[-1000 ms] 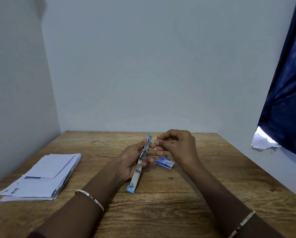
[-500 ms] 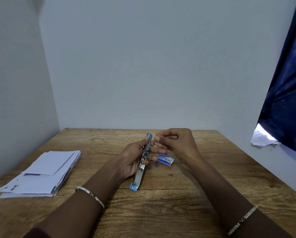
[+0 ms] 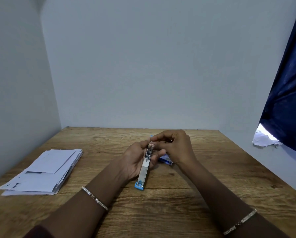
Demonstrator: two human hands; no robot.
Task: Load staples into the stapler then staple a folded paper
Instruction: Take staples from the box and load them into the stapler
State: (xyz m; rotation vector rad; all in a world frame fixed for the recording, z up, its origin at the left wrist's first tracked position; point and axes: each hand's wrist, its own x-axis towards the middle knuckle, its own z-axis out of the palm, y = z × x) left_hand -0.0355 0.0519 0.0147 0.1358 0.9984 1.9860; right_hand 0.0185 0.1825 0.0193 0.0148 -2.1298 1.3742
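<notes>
A blue and silver stapler (image 3: 144, 166) lies opened flat along my left hand (image 3: 135, 160), its blue end resting on the wooden table (image 3: 178, 203). My left hand grips its middle. My right hand (image 3: 176, 146) hovers over the far end of the stapler, fingertips pinched together at the metal channel; whatever they pinch is too small to make out. A small blue staple box (image 3: 167, 160) lies on the table, partly hidden under my right hand. A stack of folded white papers (image 3: 42, 172) sits at the left.
Grey walls close the table at the back and left. A dark blue curtain (image 3: 287, 100) hangs at the right, with crumpled white paper (image 3: 263, 140) below it. Bracelets are on both wrists.
My right hand has shifted left and down onto the far end of the stapler. The stapler's top is now covered by my fingers. My left hand keeps its hold.
</notes>
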